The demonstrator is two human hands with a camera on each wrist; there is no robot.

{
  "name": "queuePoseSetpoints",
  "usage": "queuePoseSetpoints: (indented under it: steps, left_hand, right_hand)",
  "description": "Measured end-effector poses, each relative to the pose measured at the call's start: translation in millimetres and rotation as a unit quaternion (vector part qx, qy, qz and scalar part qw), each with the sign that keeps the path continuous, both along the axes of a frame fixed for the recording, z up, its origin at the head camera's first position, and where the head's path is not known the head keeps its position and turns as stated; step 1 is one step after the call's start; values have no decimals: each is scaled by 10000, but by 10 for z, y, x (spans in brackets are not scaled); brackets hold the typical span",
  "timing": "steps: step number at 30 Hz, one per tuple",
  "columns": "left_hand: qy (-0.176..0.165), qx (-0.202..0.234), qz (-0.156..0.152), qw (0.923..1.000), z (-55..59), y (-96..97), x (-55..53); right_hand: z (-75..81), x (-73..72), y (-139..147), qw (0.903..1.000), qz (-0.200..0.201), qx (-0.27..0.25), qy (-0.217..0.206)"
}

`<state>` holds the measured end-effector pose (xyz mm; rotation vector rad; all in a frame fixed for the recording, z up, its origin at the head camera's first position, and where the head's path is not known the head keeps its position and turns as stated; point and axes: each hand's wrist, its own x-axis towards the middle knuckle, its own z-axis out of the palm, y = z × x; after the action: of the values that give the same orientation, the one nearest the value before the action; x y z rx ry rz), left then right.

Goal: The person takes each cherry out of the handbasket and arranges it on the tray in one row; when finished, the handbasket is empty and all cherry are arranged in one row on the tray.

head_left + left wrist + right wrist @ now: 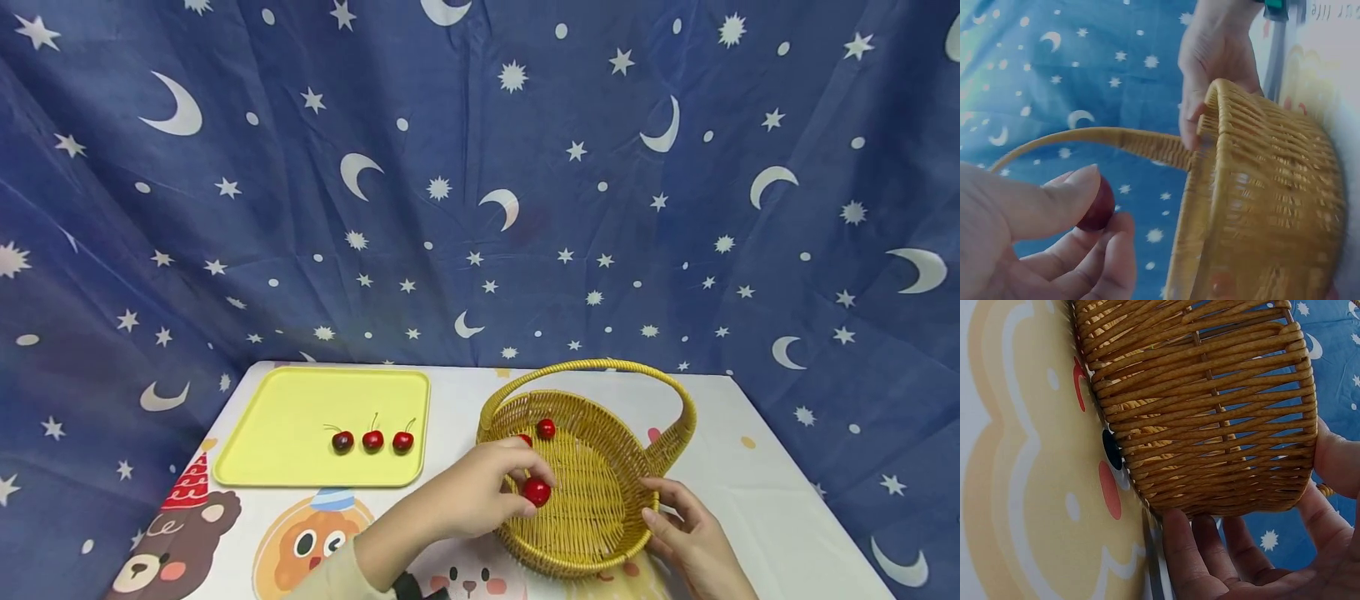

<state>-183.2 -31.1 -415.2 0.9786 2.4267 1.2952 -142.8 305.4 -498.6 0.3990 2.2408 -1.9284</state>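
Between thumb and fingers, my left hand (pixel 491 487) pinches a dark red cherry (pixel 536 492) over the left side of a woven wicker basket (pixel 592 554). The left wrist view shows this cherry (pixel 1099 206) held near the thumb tip, beside the basket's rim. Inside the basket lies another cherry (pixel 546 428), and one more is partly hidden behind my left hand. My right hand (pixel 693 533) grips the basket's right rim, thumb on the rim. In the right wrist view its fingers (pixel 1185 550) lie along the woven outer wall (pixel 1210 425).
A yellow tray (pixel 285 442) sits at the left of the table, bearing three stemmed cherries (pixel 372 440) in a row. The basket's tall handle (pixel 600 364) arches over its far side. A cartoon-printed cloth (pixel 765 517) covers the table, and a blue starry curtain (pixel 465 167) hangs behind.
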Motion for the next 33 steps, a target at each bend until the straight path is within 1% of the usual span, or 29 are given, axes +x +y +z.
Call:
queuePoseSetpoints:
  steps: [2, 3, 6, 8, 10, 12, 14, 16, 19, 21, 23, 25, 27, 29, 33]
  left_hand:
    - [-127, 177, -63, 9997, 17, -204, 82]
    - [-173, 253, -49, 9995, 21, -311, 117]
    - [-171, 381, 201, 9989, 14, -654, 185]
    - [-169, 386, 512, 9978, 5, -890, 210]
    - [-204, 346, 925, 9949, -16, -1128, 222]
    - [-247, 286, 1376, 9898, -45, -1362, 225]
    - [-354, 186, 1858, 9818, -75, -1582, 212]
    - [-349, 51, 2289, 9728, -119, -1789, 180]
    - [-190, -207, 2810, 9593, -211, -2073, 100]
    - [-46, -399, 3086, 9503, -297, -2232, 39]
    - [-13, -537, 3307, 9422, -388, -2372, -33]
    - [-91, -624, 3472, 9357, -481, -2475, -103]
    - [-201, -630, 3564, 9320, -569, -2536, -171]
    - [-266, -646, 3596, 9305, -651, -2559, -236]
    - [-245, -806, 3605, 9289, -752, -2541, -339]
  right_hand:
    - [1, 7, -1, 10000, -11, -13, -11]
    - [2, 8, 0, 10000, -13, -21, 4]
    - [6, 7, -3, 10000, -16, -51, 30]
    - [13, 9, -6, 10000, -21, -62, 52]
    - [15, 9, -7, 10000, -7, -65, 67]
    - [13, 10, -8, 10000, 11, -55, 74]
    - [8, 11, -8, 10000, 15, -44, 66]
    - [5, 15, -9, 10000, 4, -37, 55]
    - [3, 19, -10, 10000, -9, -27, 79]
    - [3, 24, -9, 9999, -7, -28, 116]
    - [2, 21, -9, 9999, 11, -35, 158]
    - [0, 19, -9, 9998, 23, -57, 191]
    - [-1, 19, -6, 9997, 41, -85, 210]
    - [-3, 21, -4, 9997, 51, -109, 223]
    - [-9, 24, 1, 9995, 46, -165, 261]
